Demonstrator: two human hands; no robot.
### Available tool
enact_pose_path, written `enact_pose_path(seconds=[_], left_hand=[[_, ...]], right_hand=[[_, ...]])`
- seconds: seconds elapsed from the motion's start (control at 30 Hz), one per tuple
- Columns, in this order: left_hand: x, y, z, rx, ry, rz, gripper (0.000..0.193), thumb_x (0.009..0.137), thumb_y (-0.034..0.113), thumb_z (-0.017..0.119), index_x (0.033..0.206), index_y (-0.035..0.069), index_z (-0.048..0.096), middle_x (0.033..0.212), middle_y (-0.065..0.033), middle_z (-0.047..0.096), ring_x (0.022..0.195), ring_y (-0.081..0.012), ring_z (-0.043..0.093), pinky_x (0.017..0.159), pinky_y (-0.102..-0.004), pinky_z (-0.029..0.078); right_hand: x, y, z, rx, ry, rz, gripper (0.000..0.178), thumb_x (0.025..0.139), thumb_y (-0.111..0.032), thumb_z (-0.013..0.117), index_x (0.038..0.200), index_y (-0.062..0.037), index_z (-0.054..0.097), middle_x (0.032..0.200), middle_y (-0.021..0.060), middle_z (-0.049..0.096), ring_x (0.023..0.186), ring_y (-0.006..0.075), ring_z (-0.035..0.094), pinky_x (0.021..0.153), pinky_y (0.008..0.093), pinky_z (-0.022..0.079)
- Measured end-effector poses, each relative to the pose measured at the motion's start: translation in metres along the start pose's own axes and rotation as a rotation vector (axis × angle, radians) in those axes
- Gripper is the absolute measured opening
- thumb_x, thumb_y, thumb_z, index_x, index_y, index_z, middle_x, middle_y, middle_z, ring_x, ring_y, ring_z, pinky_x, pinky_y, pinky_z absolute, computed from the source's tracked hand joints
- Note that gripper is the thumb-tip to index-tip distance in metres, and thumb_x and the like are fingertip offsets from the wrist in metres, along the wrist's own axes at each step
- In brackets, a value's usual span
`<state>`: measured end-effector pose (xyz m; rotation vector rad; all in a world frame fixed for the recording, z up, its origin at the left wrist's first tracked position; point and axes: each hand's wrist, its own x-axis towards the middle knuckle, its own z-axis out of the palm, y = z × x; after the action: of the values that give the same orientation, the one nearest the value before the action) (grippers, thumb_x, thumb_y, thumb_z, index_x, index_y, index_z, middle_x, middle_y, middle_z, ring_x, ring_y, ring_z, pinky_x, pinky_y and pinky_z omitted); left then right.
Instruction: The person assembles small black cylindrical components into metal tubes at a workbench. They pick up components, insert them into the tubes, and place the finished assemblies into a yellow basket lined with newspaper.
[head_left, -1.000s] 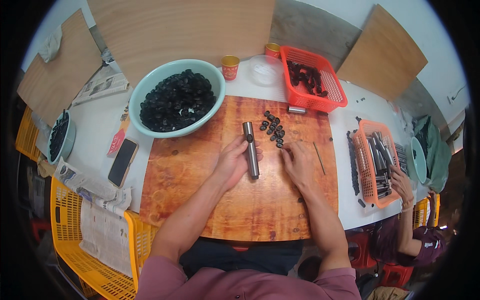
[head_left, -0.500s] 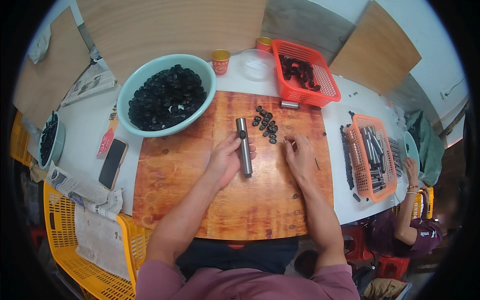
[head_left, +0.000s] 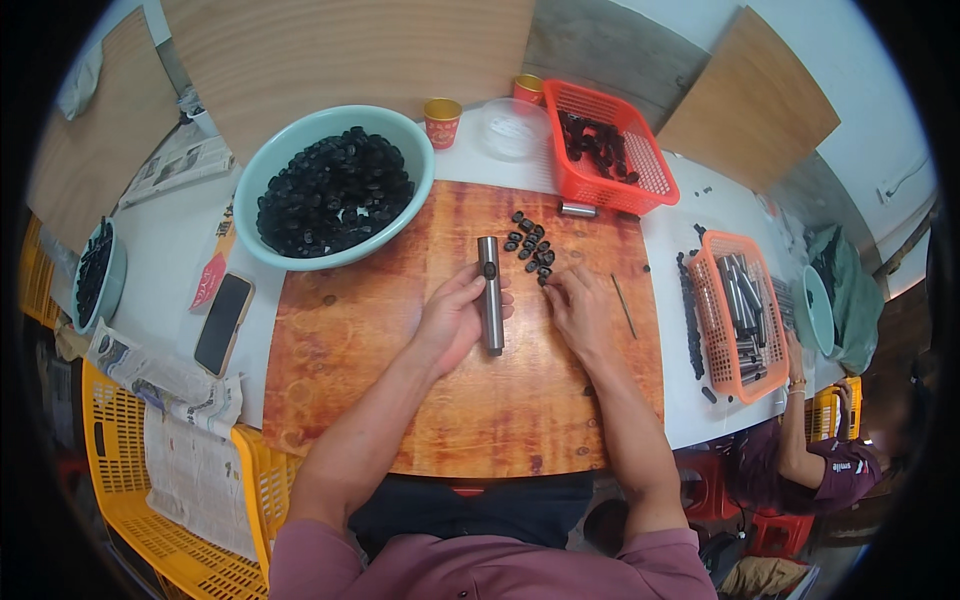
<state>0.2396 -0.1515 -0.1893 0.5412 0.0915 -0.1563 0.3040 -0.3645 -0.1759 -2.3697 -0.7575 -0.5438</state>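
Observation:
My left hand [head_left: 450,320] is closed around a silver metal tube [head_left: 493,318], held nearly upright in the view over the wooden board [head_left: 420,425]. A black oval piece [head_left: 489,270] sits in the tube's side near its upper end, by my thumb. To the right, my right hand [head_left: 578,312] has its thumb and fingers pinched together on a small black oval part [head_left: 544,280], at the near end of a loose group of similar black parts [head_left: 527,226]. Its fingertips partly cover that part. A thin metal rod [head_left: 623,305] lies on the board beside my right hand.
A pale green basin [head_left: 425,200] full of black parts stands back left. A red basket [head_left: 665,190] and a short metal tube [head_left: 578,210] are back right. An orange basket [head_left: 707,262] holds metal tubes. A phone [head_left: 223,325] lies left; a co-worker's arm [head_left: 795,420] reaches in right.
My right hand has moved left to the near end of the black parts and closed on one, uncovering the thin rod. My left hand and tube stay almost in place.

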Motion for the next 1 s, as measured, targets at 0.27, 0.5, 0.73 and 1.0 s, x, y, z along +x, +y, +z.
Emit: enact_pose_path(seconds=[0.27, 0.5, 0.73, 1.0], left_hand=[[-0.0001, 0.0007, 0.0014, -0.007, -0.005, 0.001, 0.030, 0.103, 0.011, 0.054, 0.132, 0.002, 0.052, 0.114, -0.0165, 0.066, 0.099, -0.0269, 0.067, 0.092, -0.0442, 0.057], [-0.0023, 0.0028, 0.0076, -0.009, 0.046, -0.015, 0.032, 0.104, 0.010, 0.051, 0.134, 0.001, 0.049, 0.117, -0.0177, 0.064, 0.100, -0.0281, 0.067, 0.093, -0.0459, 0.058], [-0.0009, 0.0015, 0.0016, 0.007, 0.034, -0.010, 0.033, 0.105, 0.010, 0.050, 0.136, 0.001, 0.048, 0.117, -0.0178, 0.064, 0.100, -0.0281, 0.067, 0.094, -0.0465, 0.058], [-0.0003, 0.0010, 0.0022, -0.004, 0.011, -0.010, 0.032, 0.104, 0.011, 0.051, 0.135, 0.002, 0.049, 0.117, -0.0175, 0.064, 0.100, -0.0281, 0.067, 0.093, -0.0454, 0.058]], right_hand=[[0.0013, -0.0067, 0.0009, 0.054, -0.020, 0.055, 0.011, 0.082, -0.005, 0.076, 0.091, -0.0032, 0.069, 0.088, 0.0126, 0.066, 0.083, 0.0327, 0.065, 0.075, 0.0423, 0.051], [-0.0004, 0.0009, 0.0029, 0.017, 0.027, -0.057, 0.015, 0.085, -0.003, 0.072, 0.099, -0.0023, 0.067, 0.089, 0.0144, 0.066, 0.083, 0.0328, 0.065, 0.076, 0.0425, 0.051], [-0.0002, -0.0088, 0.0014, 0.170, -0.041, 0.139, 0.020, 0.084, -0.005, 0.075, 0.102, -0.0022, 0.069, 0.090, 0.0135, 0.065, 0.084, 0.0309, 0.066, 0.075, 0.0418, 0.053], [0.0008, -0.0069, 0.0007, 0.064, -0.021, -0.039, 0.011, 0.086, -0.004, 0.073, 0.096, -0.0026, 0.070, 0.090, 0.0136, 0.064, 0.085, 0.0327, 0.065, 0.073, 0.0414, 0.052]])
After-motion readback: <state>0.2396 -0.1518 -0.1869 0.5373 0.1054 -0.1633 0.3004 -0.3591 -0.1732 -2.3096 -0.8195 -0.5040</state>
